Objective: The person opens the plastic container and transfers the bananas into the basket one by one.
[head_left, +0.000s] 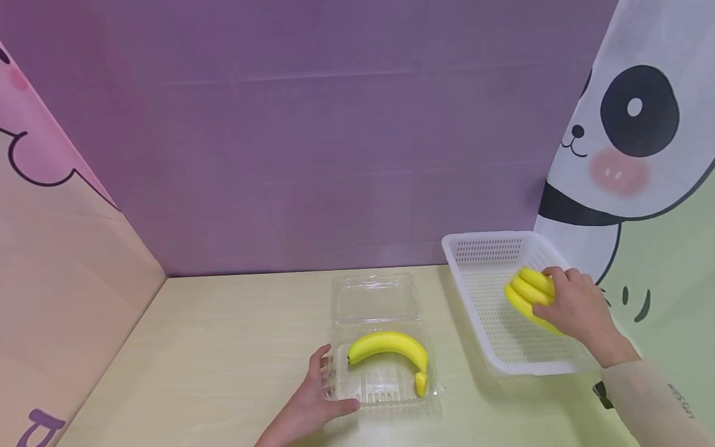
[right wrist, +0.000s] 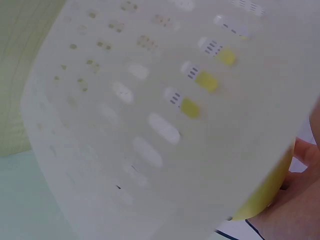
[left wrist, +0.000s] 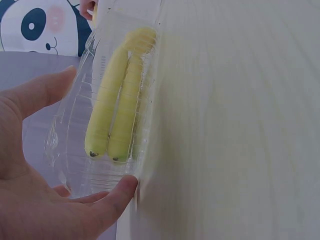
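Clear hinged clamshell (head_left: 374,298): one. White perforated basket (head_left: 473,310): one. Yellow banana bunches (head_left: 391,341) (head_left: 527,292): two; at least two bananas visible in the clamshell's, at least three in the basket-side one. Worktop (head_left: 234,347): one. Printed panda (head_left: 639,139): one.

The clamshell (head_left: 375,300) (bananas (head_left: 391,341) inside) lies left of the basket (head_left: 488,313)

Both hands (head_left: 313,403) (head_left: 578,307) well apart, left spread, right curled
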`<state>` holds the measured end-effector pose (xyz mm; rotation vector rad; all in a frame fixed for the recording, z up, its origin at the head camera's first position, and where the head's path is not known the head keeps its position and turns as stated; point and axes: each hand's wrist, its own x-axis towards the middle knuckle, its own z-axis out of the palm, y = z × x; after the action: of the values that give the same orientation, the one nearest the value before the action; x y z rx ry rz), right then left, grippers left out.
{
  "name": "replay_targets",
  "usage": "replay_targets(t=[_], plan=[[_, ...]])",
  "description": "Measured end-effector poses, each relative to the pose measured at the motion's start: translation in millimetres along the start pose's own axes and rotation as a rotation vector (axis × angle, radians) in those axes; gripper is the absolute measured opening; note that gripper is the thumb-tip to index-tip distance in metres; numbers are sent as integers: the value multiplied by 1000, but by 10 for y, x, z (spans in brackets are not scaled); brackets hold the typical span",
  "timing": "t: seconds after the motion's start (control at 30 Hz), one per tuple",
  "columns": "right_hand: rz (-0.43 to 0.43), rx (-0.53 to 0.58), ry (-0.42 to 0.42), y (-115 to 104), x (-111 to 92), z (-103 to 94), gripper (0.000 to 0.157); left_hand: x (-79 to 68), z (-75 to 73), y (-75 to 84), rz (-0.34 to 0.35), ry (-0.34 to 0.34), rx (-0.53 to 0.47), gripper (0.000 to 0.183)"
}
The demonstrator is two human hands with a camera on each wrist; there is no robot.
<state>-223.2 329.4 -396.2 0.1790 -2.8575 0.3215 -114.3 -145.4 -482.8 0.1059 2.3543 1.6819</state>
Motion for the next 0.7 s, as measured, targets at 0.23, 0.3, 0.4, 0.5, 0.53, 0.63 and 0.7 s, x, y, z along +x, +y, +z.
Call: replay_targets(t=[0.23,0.3,0.4,0.5,0.53,0.63,0.7], plan=[[1,-24,-28,54,-30,45,63,1,0,0,3,1,7,112],[3,-24,-33,61,-34,60,63,0,1,2,1,3,12,112],[12,-20,-44,68,-34,74,63,0,2,1,-2,8,17,112],[22,-21,-52,79,-31,85,64,0,2,5,-3,11,15,112],[25,-22,-56,85,-31,87,64,0,2,5,-4,10,13,113],[32,-29,-66,102,-35,101,64,2,2,4,-8,7,15,113],[35,-34,-72,113,-38,115,64,3,1,2,-12,5,15,113]])
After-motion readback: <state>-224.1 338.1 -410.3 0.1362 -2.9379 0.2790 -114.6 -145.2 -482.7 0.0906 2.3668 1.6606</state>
